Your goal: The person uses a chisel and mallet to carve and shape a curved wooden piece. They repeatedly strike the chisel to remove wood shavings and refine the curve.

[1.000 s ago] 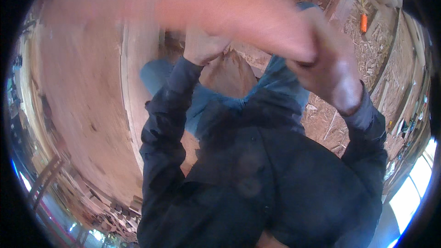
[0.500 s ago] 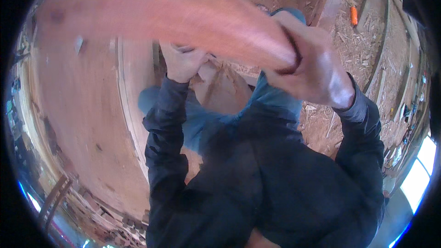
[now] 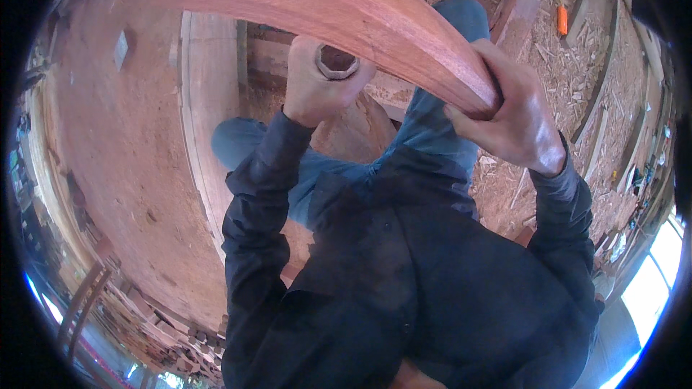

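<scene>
A long curved piece of reddish wood (image 3: 360,14) slants across the top of the view, close to me. My right hand (image 3: 515,112) is closed round its tapered near end, thumb below and fingers over the far side. Under the wood's lower edge, my left hand (image 3: 317,83) makes a fist round a wooden handle (image 3: 337,61), whose faceted end pokes out of the fist. Whatever the handle belongs to is hidden by the hand and the wood. Between my knees stands a brownish block of wood (image 3: 353,130), partly covered by my left hand and sleeve.
A thick pale board (image 3: 209,86) lies to the left of my knee. Wood shavings (image 3: 555,86) and offcuts cover the ground at right, with an orange-handled tool (image 3: 562,20) among them. A small grey plate (image 3: 121,50) lies on the dirt floor at left.
The reddish wood, blurred by motion before, is now sharper, its near end shifted right. My left hand has moved right and turned, so the handle's end shows. My right hand keeps its grip.
</scene>
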Action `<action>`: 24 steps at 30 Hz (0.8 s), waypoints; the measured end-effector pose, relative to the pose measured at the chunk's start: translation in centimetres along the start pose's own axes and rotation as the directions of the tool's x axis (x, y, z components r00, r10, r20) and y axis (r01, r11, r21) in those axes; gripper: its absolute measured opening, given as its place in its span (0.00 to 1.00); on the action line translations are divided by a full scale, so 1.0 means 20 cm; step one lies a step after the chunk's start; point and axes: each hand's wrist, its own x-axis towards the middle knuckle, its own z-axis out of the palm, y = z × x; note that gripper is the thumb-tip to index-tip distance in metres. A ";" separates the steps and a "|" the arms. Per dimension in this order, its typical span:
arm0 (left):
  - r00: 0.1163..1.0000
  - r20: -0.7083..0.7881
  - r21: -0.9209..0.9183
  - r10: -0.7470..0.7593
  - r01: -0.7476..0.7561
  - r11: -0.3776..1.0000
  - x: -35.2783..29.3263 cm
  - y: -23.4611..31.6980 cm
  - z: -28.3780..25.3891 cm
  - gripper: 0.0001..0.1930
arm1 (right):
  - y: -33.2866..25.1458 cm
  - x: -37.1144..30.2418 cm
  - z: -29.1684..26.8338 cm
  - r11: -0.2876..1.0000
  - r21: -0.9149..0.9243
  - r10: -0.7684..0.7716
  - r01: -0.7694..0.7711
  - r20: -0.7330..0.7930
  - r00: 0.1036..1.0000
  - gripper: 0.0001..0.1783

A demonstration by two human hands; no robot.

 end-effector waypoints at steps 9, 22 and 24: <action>0.987 0.122 0.250 0.104 -0.132 0.959 -0.08 -0.07 -0.04 0.14 | -0.12 0.09 0.01 0.967 -0.244 -0.080 0.068 -0.041 0.996 0.29; 0.899 0.250 0.065 -0.361 0.356 0.932 -0.23 -0.15 -0.20 0.22 | -0.27 0.20 -0.08 0.913 -0.258 -0.367 0.317 -0.179 0.913 0.21; 0.848 0.261 0.172 -0.461 0.429 0.887 -0.28 -0.30 -0.27 0.25 | -0.14 0.16 0.03 0.817 -0.489 -0.323 0.306 0.051 0.945 0.18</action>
